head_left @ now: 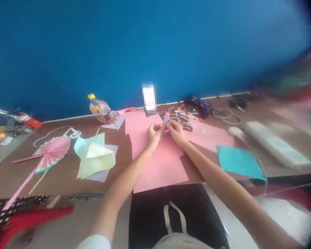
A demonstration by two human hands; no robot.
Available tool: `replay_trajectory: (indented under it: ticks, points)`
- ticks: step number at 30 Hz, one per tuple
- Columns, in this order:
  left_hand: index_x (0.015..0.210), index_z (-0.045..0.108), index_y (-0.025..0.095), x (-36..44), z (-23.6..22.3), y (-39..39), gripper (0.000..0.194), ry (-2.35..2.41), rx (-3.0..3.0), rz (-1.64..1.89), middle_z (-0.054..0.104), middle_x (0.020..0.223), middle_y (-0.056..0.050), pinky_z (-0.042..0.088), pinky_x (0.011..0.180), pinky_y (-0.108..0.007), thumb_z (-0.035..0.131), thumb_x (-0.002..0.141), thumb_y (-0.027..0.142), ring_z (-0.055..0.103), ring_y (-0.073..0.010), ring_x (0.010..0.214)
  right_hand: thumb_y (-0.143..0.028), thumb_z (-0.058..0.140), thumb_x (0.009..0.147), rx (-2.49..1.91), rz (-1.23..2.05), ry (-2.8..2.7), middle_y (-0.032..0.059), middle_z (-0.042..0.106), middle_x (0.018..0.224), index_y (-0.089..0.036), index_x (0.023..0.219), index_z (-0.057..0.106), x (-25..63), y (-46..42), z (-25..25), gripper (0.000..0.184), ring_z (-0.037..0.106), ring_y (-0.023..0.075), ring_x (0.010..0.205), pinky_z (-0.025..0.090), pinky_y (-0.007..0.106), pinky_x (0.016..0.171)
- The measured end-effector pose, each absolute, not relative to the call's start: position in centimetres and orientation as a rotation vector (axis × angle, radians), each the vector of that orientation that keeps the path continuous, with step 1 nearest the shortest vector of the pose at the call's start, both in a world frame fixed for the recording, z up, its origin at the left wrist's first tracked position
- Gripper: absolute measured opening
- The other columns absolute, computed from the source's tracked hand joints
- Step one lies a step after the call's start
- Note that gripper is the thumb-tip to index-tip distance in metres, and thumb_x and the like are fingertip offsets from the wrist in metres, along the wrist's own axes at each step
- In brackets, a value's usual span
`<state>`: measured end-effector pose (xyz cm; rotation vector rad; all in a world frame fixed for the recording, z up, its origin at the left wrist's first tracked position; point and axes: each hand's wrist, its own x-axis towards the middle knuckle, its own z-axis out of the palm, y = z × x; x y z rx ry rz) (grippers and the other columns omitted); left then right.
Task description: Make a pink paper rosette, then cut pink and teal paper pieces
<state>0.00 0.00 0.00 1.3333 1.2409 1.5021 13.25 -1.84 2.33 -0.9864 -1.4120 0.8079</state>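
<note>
Both my hands meet over the pink paper sheets on the brown table. Between them is a narrow folded paper strip, pink with a blue edge, standing roughly upright. My left hand pinches it from the left, and the fingers of my right hand close on its right side. Just beyond my right hand lies a pair of scissors with dark handles, partly hidden. A finished-looking pink pleated paper fan with a blue rim rests at the left.
A tilted drink bottle with a yellow cap stands near the blue wall. Pale green and blue papers lie left of my arms. At the right are a teal sheet, a white power strip and cables.
</note>
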Motion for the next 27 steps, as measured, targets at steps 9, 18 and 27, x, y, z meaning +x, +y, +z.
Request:
replay_trajectory:
  ticks: [9,18,27]
  points:
    - [0.091,0.07,0.015,-0.2,1.1,-1.0,0.025,1.169,1.44,1.551,0.072,0.095,-0.011,0.053,0.08,-0.031,0.07,0.08,0.038,0.068,-0.0198,0.086,-0.05,0.056,0.087,-1.005,0.78,-1.443,0.0034,0.065,0.079,-0.021,0.076,0.058,13.0,-2.3,2.4,0.031,0.062,0.0186,0.077,0.051,0.032,0.07]
    - [0.083,0.062,0.017,0.0,2.0,-1.4,0.009,1.252,1.449,1.557,0.068,0.088,-0.007,0.049,0.072,-0.027,0.061,0.085,0.025,0.064,-0.0162,0.081,-0.054,0.06,0.084,-0.995,0.956,-1.395,0.0035,0.066,0.079,-0.021,0.077,0.058,12.9,-2.0,1.9,0.033,0.064,0.0188,0.074,0.055,0.034,0.068]
    - [0.086,0.05,0.02,0.3,2.1,-1.5,0.009,1.25,1.572,1.592,0.059,0.091,-0.005,0.045,0.076,-0.026,0.048,0.093,0.025,0.058,-0.0153,0.088,-0.05,0.062,0.082,-1.078,0.985,-1.332,0.0047,0.068,0.081,-0.02,0.076,0.06,13.4,-2.5,3.5,0.03,0.064,0.0191,0.076,0.049,0.03,0.064]
